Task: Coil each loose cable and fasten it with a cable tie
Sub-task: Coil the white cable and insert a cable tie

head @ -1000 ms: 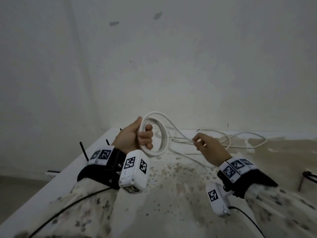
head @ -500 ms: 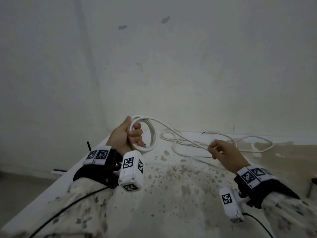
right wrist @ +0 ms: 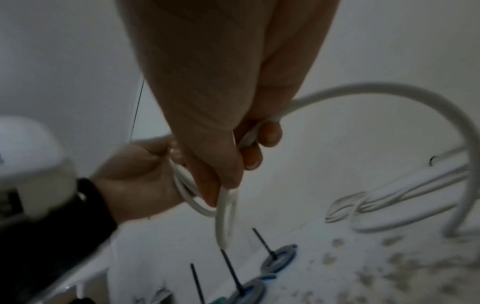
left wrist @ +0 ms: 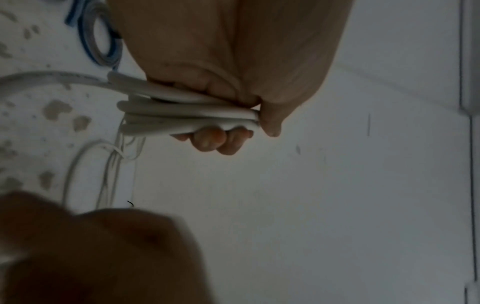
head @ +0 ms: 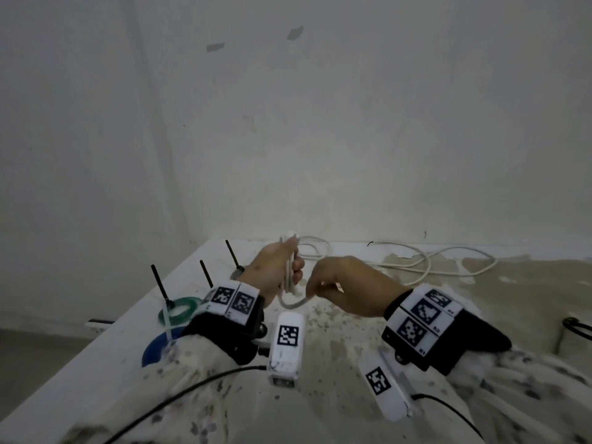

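Note:
My left hand (head: 293, 267) grips a coil of white cable (head: 290, 277), held edge-on above the stained table (head: 336, 354); the left wrist view shows several turns (left wrist: 187, 115) bunched under the thumb and curled fingers. Close beside it, my right hand (head: 312, 291) pinches a strand of the same cable (right wrist: 249, 137) between thumb and fingers, and a short loop (head: 293, 305) hangs between the two hands. The loose rest of the cable (head: 416, 264) lies in wide loops at the back of the table, along the wall.
At the table's left edge lie coiled cables, a green one (head: 176, 310) and a blue one (head: 157, 347), with black tie tails (head: 158, 280) standing up. A dark object (head: 576, 328) sits at the right edge. The wall runs close behind the table.
My right hand has moved left with its strand, right up to the left hand. The coil has turned from facing me to edge-on. The tied coils at left came into view.

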